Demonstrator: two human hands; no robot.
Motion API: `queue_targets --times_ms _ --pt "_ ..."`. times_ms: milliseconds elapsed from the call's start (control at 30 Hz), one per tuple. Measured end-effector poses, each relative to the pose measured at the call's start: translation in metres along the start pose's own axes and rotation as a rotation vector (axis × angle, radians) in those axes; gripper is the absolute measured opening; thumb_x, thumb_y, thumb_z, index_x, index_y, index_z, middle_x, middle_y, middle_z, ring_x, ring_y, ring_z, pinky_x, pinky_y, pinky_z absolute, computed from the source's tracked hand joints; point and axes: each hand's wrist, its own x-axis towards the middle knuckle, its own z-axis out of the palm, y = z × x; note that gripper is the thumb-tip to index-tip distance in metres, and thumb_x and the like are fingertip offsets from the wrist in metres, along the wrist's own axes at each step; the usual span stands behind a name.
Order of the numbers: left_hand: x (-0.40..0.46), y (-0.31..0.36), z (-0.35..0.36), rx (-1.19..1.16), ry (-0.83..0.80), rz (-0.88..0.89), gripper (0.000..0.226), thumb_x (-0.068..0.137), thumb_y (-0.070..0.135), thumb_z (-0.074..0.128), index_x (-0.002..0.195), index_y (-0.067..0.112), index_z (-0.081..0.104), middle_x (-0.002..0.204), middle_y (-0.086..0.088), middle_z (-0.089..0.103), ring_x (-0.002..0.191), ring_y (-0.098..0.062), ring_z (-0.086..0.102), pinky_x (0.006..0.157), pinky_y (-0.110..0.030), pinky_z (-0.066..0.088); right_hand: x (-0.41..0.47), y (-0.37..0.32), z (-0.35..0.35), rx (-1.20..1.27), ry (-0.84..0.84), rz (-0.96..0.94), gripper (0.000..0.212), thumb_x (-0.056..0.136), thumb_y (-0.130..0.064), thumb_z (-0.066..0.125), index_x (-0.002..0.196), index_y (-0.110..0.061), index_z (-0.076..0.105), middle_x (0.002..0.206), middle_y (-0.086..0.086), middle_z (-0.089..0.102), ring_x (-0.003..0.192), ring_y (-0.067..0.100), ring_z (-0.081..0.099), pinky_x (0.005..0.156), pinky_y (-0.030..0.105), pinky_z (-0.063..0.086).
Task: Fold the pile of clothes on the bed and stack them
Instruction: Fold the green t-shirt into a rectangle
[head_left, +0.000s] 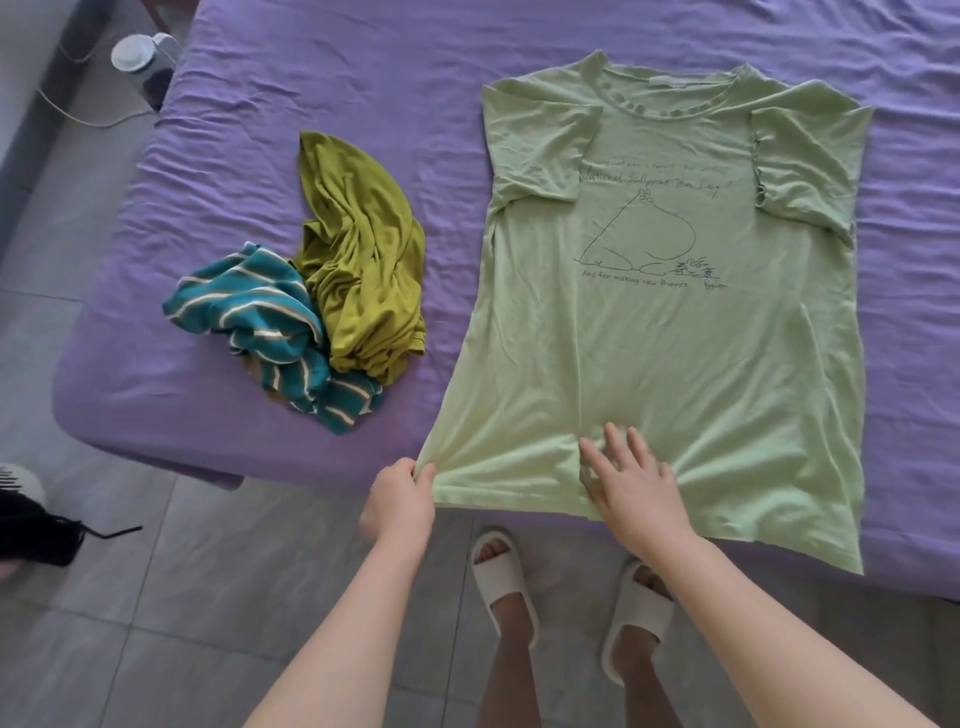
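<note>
A light green T-shirt (670, 332) with a line drawing lies spread face up on the purple bed (311, 78), both sleeves folded inward. My left hand (402, 493) pinches the shirt's lower left hem corner at the bed's near edge. My right hand (631, 480) presses flat on the lower middle of the shirt, fingers spread. To the left lies a crumpled pile: an olive-yellow garment (363, 260) and a teal striped garment (270, 322) touching it.
The bed's near edge runs just in front of my slippered feet (566, 597) on the grey tiled floor. A white round device (135, 52) with a cable stands past the bed's far left corner. A dark object (31, 525) lies on the floor at left.
</note>
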Motion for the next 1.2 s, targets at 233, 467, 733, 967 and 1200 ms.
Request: queue_targets --times_ms 233,467,733,967,1200 --pt "-0.022 0.041 0.012 0.118 0.209 0.375 0.037 0.091 0.013 0.053 0.128 0.02 0.055 0.133 -0.006 0.048 0.12 -0.026 0.041 0.095 -0.036 0.036 -0.012 0.04 -0.003 0.223 0.176 0.016 0.03 0.097 -0.023 0.047 0.125 -0.023 0.059 0.148 0.002 0.041 0.141 0.022 0.026 0.106 0.039 0.03" --pt "-0.069 0.13 0.073 0.404 -0.176 0.929 0.063 0.091 0.001 0.046 0.146 0.027 0.031 0.161 -0.004 0.009 0.147 -0.026 0.002 0.117 -0.043 0.011 -0.036 0.125 -0.008 0.371 0.395 0.342 0.021 0.09 -0.015 0.062 0.108 -0.009 0.07 0.132 0.013 0.055 0.132 0.033 0.036 0.103 0.046 0.033" --pt "-0.116 0.185 0.131 0.536 -0.255 1.049 0.05 0.096 0.012 0.044 0.144 0.026 0.035 0.159 -0.008 0.014 0.147 -0.028 0.004 0.117 -0.044 0.009 -0.048 0.187 -0.008 0.57 0.432 0.497 0.031 0.09 -0.011 0.059 0.121 -0.008 0.058 0.12 0.016 0.055 0.109 0.035 0.053 0.087 0.042 0.044" --pt "-0.148 0.223 0.159 0.607 -0.288 1.08 0.052 0.097 0.015 0.043 0.147 0.028 0.03 0.161 -0.006 0.008 0.147 -0.028 0.003 0.116 -0.047 0.012 -0.067 0.226 -0.005 0.613 0.473 0.431 0.026 0.092 -0.009 0.055 0.117 -0.012 0.06 0.105 0.012 0.057 0.099 0.033 0.055 0.074 0.043 0.047" --pt "-0.178 0.257 0.181 0.684 -0.325 1.058 0.052 0.095 0.021 0.047 0.144 0.032 0.031 0.154 -0.012 0.019 0.139 -0.031 0.021 0.106 -0.045 0.029 -0.079 0.264 -0.004 0.718 0.417 0.44 0.031 0.09 -0.009 0.056 0.12 -0.015 0.052 0.105 0.006 0.055 0.094 0.03 0.054 0.069 0.036 0.04"
